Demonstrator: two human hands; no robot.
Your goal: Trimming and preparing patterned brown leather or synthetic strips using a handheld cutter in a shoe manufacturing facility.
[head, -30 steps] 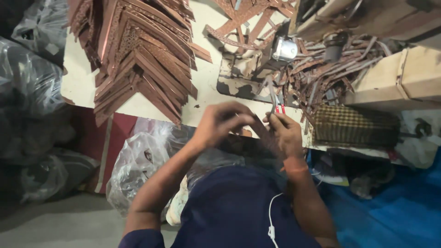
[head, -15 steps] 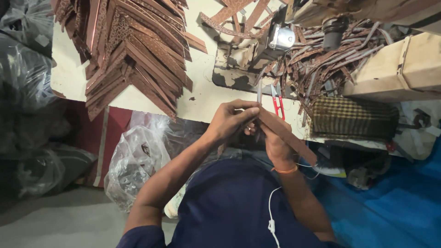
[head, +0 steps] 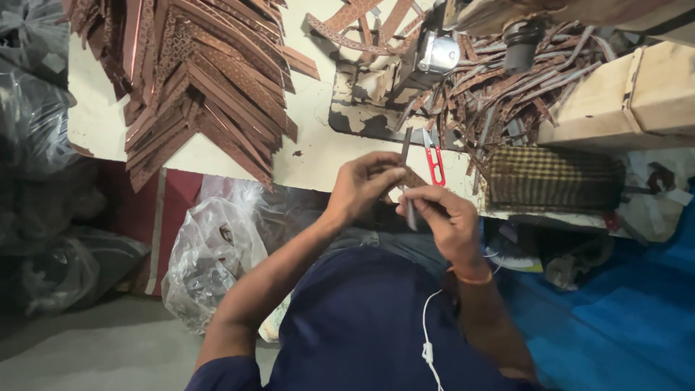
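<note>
My left hand and my right hand meet over the front edge of the cream worktable. Between them they pinch a narrow brown patterned strip, which stands roughly upright, its lower end poking out below my right fingers. Just behind the hands lie red-handled thread snips on the table. A sewing machine sits further back, ringed by loose brown strips.
A big fanned stack of brown strips covers the table's left side. A checked cloth pad and a wooden box stand at right. Clear plastic bags crowd the floor at left; blue sheeting lies at right.
Both hands have stayed joined on the strip while the view shifted slightly; my right hand has slid lower along the strip and the fingers have regripped.
</note>
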